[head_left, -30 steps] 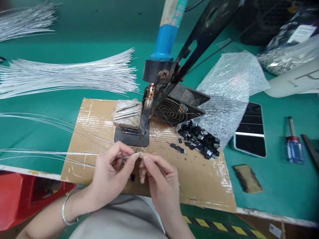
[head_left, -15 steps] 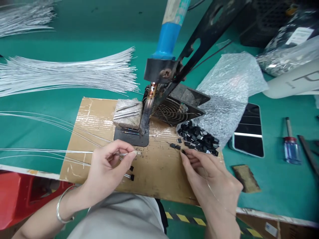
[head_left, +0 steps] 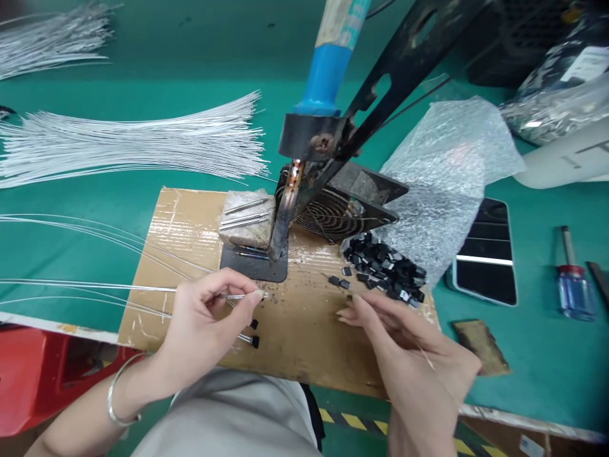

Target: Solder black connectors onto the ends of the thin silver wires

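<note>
Head view, lower centre: I see left hand point(head_left: 209, 317) pinching a thin wire point(head_left: 118, 287) over the cardboard point(head_left: 304, 330); right hand point(head_left: 409, 352), fingers loosely spread, hovers just below the black chips point(head_left: 385, 273).

Bare cardboard sheet point(head_left: 304, 330) at lower centre offers open passage between both hands. The soldering iron stand point(head_left: 328, 133) blocks the centre; the pile of black parts point(head_left: 385, 273) obstructs right of centre; wire bundles point(head_left: 128, 143) occupy the upper left.
</note>
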{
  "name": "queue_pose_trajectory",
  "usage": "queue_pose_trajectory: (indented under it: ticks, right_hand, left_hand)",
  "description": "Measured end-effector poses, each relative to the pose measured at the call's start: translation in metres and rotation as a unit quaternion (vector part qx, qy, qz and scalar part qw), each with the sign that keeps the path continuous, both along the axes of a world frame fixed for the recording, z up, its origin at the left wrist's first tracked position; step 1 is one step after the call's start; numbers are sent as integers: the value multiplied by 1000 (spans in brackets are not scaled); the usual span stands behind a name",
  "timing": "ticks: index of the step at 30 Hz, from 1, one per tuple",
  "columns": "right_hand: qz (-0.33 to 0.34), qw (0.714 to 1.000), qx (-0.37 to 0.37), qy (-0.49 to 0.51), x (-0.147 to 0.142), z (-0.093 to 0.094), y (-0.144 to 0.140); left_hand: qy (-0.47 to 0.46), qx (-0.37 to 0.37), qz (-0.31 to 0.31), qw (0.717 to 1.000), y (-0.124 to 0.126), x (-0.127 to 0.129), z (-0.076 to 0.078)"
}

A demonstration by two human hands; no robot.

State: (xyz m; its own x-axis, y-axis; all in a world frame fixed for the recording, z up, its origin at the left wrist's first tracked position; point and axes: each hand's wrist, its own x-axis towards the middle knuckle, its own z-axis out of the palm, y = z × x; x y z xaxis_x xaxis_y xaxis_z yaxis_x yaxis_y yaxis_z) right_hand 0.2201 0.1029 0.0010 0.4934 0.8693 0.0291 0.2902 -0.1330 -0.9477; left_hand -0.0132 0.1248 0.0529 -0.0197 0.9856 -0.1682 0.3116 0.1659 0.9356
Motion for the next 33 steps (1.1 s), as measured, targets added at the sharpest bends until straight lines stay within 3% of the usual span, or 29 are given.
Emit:
queue_pose_trajectory:
  ticks: [7, 20, 33]
  right_hand:
    - [43, 994, 20, 95, -34, 8, 4]
    - [160, 956, -27, 246, -57, 24, 10]
    - [214, 947, -11, 239, -68, 26, 13]
  left_hand:
    - [18, -7, -14, 1000, 1, -2, 1]
    - [-7, -23, -35, 999, 3, -4, 4]
    - [-78, -41, -60, 994, 7, 1, 10]
